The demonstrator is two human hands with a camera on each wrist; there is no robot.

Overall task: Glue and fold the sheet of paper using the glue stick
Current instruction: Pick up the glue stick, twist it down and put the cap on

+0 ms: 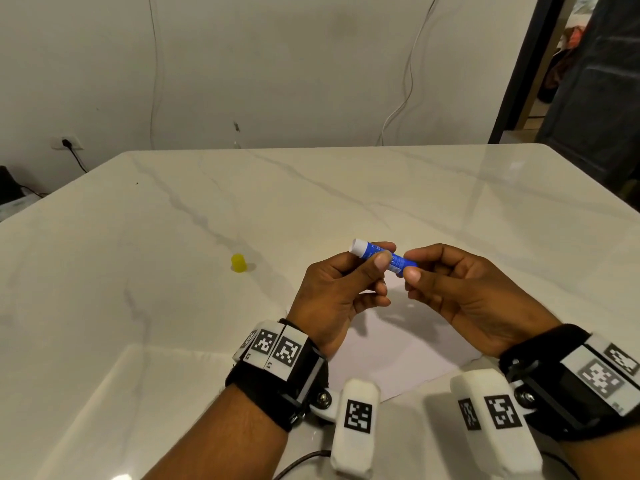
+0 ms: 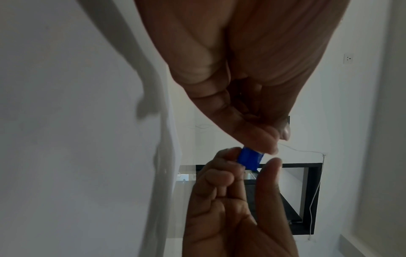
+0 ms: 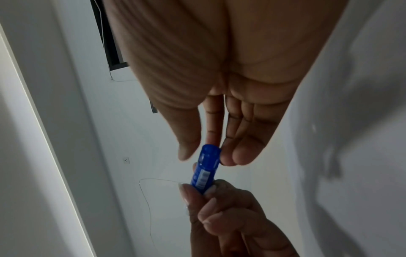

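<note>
A blue glue stick (image 1: 393,259) with its white glue tip uncovered is held above the table, tip pointing up-left. My left hand (image 1: 383,253) grips its barrel between thumb and fingers. My right hand (image 1: 411,264) pinches the blue base end between thumb and forefinger. The right wrist view shows the glue stick (image 3: 205,171) with my right hand's fingertips (image 3: 228,157) at its base and my left hand's fingers lower down the barrel. In the left wrist view only a short blue part of the glue stick (image 2: 250,159) shows between both hands. A white sheet of paper (image 1: 398,351) lies flat under my hands.
The glue stick's yellow cap (image 1: 239,263) stands on the white marble table (image 1: 156,306), left of my hands. A white wall with hanging cables (image 1: 405,91) lies behind the table's far edge. A dark doorway (image 1: 561,81) is at the upper right.
</note>
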